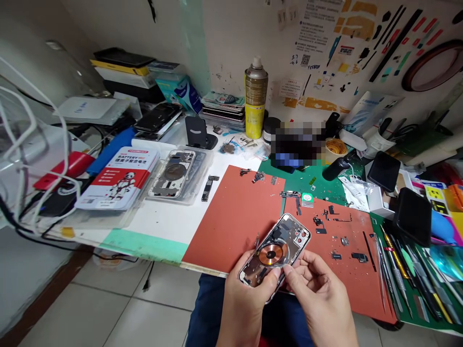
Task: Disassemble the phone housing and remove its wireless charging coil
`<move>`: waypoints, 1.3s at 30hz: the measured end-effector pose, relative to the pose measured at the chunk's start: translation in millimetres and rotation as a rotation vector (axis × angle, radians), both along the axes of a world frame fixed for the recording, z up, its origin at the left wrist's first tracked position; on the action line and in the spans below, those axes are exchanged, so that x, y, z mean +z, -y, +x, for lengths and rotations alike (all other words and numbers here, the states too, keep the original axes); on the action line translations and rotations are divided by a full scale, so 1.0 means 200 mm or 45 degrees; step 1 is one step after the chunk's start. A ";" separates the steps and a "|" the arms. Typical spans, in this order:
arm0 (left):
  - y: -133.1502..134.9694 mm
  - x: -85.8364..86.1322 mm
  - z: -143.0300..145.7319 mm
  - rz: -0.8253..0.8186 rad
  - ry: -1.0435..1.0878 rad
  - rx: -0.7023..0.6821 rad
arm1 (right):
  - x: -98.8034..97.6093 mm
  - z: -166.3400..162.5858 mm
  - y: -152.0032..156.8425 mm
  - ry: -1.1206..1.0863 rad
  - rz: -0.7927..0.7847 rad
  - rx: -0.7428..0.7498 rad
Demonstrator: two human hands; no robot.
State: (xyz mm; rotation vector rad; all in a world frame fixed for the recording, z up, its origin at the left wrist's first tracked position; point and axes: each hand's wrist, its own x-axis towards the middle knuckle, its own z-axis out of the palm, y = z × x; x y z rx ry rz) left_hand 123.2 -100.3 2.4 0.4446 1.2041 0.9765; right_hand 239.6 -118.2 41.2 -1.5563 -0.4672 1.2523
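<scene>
My left hand (246, 294) grips an opened phone housing (294, 245) by its lower left side, thumb on the inner face. The housing is tilted above the front edge of a reddish-brown mat (224, 221). A round copper charging coil (278, 254) shows inside it, and camera openings are at its upper right corner. My right hand (320, 294) is closed at the housing's right edge, thumb tip beside the coil and fingers curled; whether it also pinches a small part is hidden. Small phone parts (320, 221) lie on the mat to the right.
Tweezers and screwdrivers (398, 270) line the right side. Further left lie a logic board (209, 188), a second phone housing (175, 171) on a clear case and a battery box (117, 178). A yellow spray can (255, 103) stands by the wall. White cables (63, 120) hang at far left.
</scene>
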 end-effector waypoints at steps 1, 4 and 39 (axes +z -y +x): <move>0.00 0.00 0.00 0.004 -0.003 0.001 | 0.00 0.00 0.00 0.006 0.009 0.008; 0.00 0.01 0.00 0.030 -0.029 -0.002 | 0.00 0.00 0.00 0.020 0.033 0.024; 0.00 0.02 0.01 0.005 0.014 0.015 | -0.02 0.01 0.02 0.021 -0.025 0.046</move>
